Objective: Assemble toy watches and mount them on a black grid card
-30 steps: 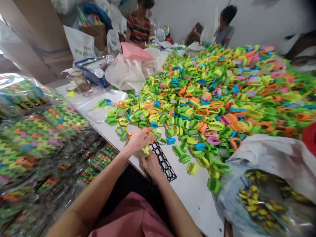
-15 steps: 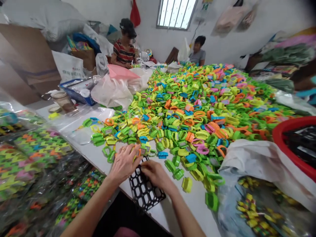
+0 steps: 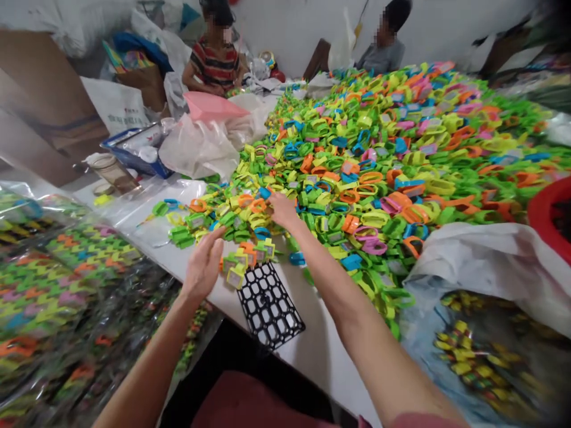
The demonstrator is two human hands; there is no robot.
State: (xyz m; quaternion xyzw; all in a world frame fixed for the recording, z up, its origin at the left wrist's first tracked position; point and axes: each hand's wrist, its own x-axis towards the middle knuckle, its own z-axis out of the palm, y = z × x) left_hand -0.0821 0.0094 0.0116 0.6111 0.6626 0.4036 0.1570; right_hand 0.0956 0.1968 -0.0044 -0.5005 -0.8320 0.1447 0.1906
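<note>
A black plastic grid tray [image 3: 265, 299] lies at the table's near edge, most of its slots bare. Toy watches [image 3: 250, 255] in yellow, orange and green stand in a cluster across its far end. Beside the left of that cluster is my left hand [image 3: 203, 267], fingers stretched out and holding nothing. My right hand [image 3: 283, 211] reaches past the tray into the near side of the big pile of toy watches [image 3: 357, 160]. Its fingertips are among orange and blue pieces; whether they grip one is unclear.
A red tub [image 3: 551, 214] and a plastic bag [image 3: 473, 255] with small yellow pieces stand at the right. Bagged toy watches [image 3: 80, 267] lie at lower left. A jar [image 3: 111, 169] and a blue box [image 3: 129, 151] sit farther back. Two people sit across the table.
My right hand has left the tray and moved forward into the pile. My left hand has drawn back left from the tray's far end, uncovering the toy watches there.
</note>
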